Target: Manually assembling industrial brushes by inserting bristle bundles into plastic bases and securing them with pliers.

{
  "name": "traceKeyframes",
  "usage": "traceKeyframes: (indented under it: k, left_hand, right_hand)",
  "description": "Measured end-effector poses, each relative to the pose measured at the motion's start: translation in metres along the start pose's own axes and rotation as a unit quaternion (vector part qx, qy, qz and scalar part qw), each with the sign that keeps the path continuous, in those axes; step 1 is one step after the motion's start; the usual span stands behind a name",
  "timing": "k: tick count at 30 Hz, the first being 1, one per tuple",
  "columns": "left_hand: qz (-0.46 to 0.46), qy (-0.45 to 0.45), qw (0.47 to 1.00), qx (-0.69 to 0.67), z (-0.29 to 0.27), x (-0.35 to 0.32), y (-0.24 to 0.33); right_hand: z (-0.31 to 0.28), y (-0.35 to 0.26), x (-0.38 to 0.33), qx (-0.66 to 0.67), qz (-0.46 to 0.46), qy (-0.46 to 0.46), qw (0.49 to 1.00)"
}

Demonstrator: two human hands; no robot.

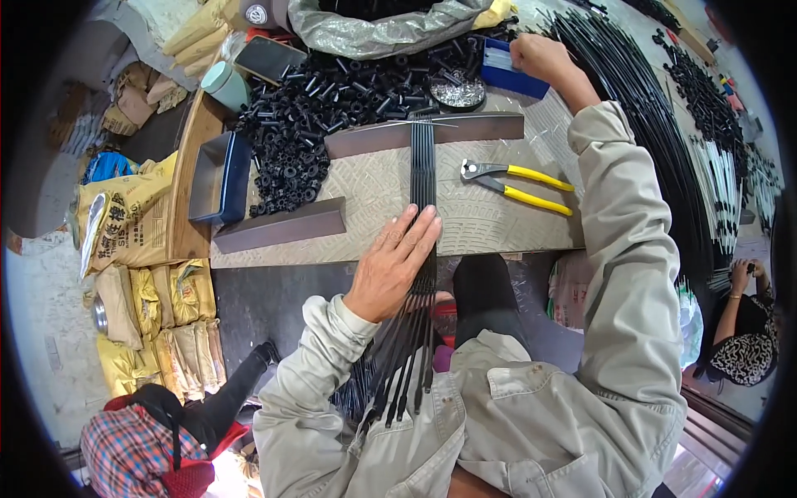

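Observation:
My left hand [394,264] lies nearly flat, fingers stretched out, across a row of thin black rods [422,170]. The rods lie side by side on the table, their far ends on a brown angled bar [369,139] and their near ends hanging over my lap. At the far right, my right hand [544,60] is closed at a small blue box [521,83] with pale pieces in it. Whatever its fingers hold is hidden. End-cutting pliers [519,184] with yellow handles rest to the right of the rods.
Black plastic fittings [290,170] are heaped at the far left, near a round dish of small shiny parts [457,93]. A blue tray [220,176], a cup [224,85] and a phone [270,58] stand along the left. Long black rods [631,100] lie at right; other people sit nearby.

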State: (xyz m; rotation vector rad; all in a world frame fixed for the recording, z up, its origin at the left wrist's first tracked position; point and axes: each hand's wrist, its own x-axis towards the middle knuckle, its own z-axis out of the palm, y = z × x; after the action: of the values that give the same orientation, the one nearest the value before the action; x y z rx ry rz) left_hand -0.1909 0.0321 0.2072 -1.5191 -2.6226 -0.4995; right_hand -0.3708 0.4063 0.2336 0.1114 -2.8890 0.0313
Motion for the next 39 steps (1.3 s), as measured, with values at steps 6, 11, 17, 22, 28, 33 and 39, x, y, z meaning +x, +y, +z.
traceKeyframes:
  k: [6, 11, 17, 22, 28, 33, 39]
  left_hand:
    - [-0.01, 0.026, 1.0, -0.01, 0.006, 0.003, 0.003]
    - [-0.018, 0.047, 0.999, -0.014, 0.012, 0.005, 0.008]
    - [-0.005, 0.002, 0.999, -0.035, 0.002, 0.006, 0.005]
    - [-0.008, -0.056, 0.997, 0.049, -0.001, 0.009, -0.001]
    - [-0.016, -0.04, 0.999, -0.004, -0.004, 0.012, 0.001]
    - [-0.01, -0.033, 0.999, 0.012, 0.002, 0.013, 0.0]
    - [-0.017, -0.026, 1.0, 0.005, -0.001, 0.013, 0.002]
  right_hand:
    - [-0.017, -0.007, -0.008, 0.043, 0.027, 0.086, 0.995]
    - [-0.015, -0.023, -0.013, -0.002, 0.015, -0.011, 1.0]
    - [-0.011, -0.011, -0.006, 0.016, 0.018, -0.032, 0.999]
    - [-0.007, -0.005, -0.015, 0.036, 0.007, 0.088, 0.995]
    - [-0.005, -0.105, -0.055, 0.333, -0.108, 0.052, 0.935]
    - [0.004, -0.112, -0.063, 0.243, -0.122, 0.063, 0.96]
    - [0.004, -0.112, -0.067, 0.206, -0.109, 0.089, 0.968]
